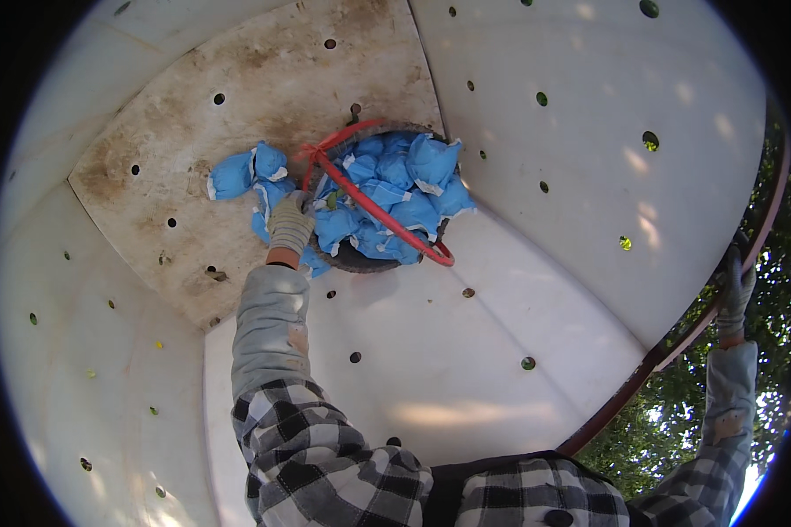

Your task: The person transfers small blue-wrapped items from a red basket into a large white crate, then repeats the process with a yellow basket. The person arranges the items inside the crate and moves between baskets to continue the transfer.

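A dark bucket (362,265) is heaped with several blue bags (395,170) that have rounded contents and white edges. A red handle (376,209) arches over it, with a red strip knotted at one end. My left hand (291,221), in a striped work glove, is at the bucket's left side, against a blue bag (263,194); its fingertips are partly hidden. Another blue bag (231,176) lies just left of it on the stained floor panel. Far to the right, my gloved right hand (737,290) is closed around the reddish-brown rim (761,230).
White panels with drilled holes form the walls (586,118) around the stained floor panel (250,85). A small brown scrap (216,274) lies near a floor hole. Beyond the rim at the right is leafy foliage (652,421).
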The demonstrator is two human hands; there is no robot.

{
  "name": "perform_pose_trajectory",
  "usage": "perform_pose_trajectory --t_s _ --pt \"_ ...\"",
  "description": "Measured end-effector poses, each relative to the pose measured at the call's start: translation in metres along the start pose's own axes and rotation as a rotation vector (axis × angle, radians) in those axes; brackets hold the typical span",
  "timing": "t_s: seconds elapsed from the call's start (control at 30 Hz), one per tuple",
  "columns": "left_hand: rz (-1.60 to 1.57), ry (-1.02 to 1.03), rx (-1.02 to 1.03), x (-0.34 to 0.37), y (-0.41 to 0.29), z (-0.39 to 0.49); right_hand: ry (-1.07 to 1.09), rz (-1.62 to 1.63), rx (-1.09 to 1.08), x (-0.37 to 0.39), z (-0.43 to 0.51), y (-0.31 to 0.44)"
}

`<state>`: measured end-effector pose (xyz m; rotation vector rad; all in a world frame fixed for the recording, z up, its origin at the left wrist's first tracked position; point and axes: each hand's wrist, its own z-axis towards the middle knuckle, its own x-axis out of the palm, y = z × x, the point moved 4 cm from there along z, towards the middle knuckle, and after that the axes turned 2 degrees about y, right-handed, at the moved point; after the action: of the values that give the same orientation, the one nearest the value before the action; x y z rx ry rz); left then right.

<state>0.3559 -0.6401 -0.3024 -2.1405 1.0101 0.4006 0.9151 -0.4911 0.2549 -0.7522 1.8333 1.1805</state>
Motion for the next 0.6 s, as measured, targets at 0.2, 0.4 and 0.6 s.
perform_pose_trajectory --t_s 0.2,0.4,0.6 --pt "0.098 0.09 0.197 0.04 -0.09 -0.01 -0.011 -0.019 0.046 -0.008 0.001 -0.013" --pt "0.183 0.268 -0.005 0.067 -0.114 0.045 -0.021 -0.054 -0.056 -0.013 0.001 -0.012" --pt "0.397 0.443 0.083 0.085 -0.128 0.046 0.041 -0.027 0.026 -0.004 -0.003 -0.003"
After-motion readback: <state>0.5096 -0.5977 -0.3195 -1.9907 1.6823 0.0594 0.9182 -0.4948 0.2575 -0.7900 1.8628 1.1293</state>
